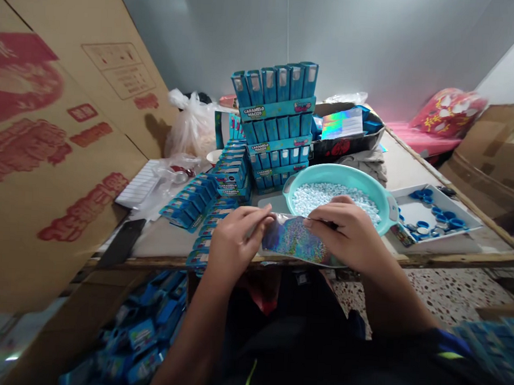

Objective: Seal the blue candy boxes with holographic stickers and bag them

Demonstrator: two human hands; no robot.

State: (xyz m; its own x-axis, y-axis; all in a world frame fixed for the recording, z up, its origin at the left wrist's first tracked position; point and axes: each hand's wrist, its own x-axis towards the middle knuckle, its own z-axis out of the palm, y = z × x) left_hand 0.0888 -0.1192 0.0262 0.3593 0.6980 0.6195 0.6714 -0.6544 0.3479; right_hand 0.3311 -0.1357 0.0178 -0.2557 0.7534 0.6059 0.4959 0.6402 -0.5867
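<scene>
Between my two hands, above the table's front edge, stretches a shiny holographic sheet, perhaps a sticker sheet or flat pouch. My left hand pinches its upper left corner between thumb and fingers. At the upper right corner, my right hand grips it with closed fingers, hiding that end. Just behind the hands stands a turquoise basin holding many small white pieces. A white tray with several blue caps lies to the right of the basin.
Stacked display boxes of blue packs rise behind my hands, with more blue packs at left. A dark phone-like slab lies on the left edge. A large cardboard box walls the left side. Blue packs fill a box below.
</scene>
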